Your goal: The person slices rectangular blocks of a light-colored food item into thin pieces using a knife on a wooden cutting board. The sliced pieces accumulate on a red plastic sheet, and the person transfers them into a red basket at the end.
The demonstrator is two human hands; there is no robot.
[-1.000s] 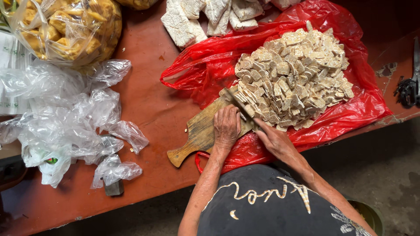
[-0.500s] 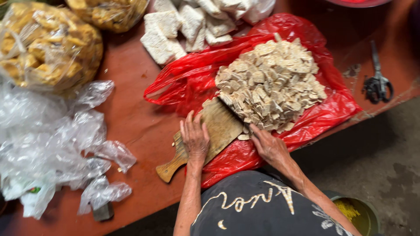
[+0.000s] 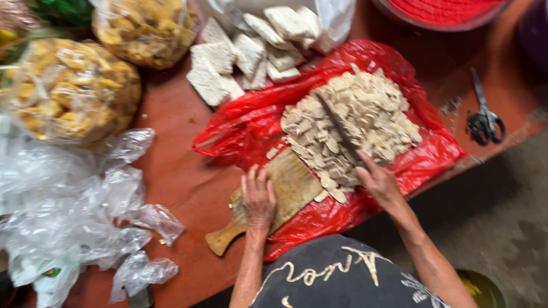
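Scissors [image 3: 485, 120], clear bags [image 3: 68, 217], white blocks [image 3: 245, 51]

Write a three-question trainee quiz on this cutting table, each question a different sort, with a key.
1. True or false: the left hand rests flat on the wooden cutting board.
2. What does the right hand hold? A) scissors B) a knife C) a spoon
3. Fill in: the pile of cut pieces lies on a ____ plastic bag.

Key: 1 true. 2 B, the knife, its blade over the pile; the scissors lie apart on the table. 3 red.
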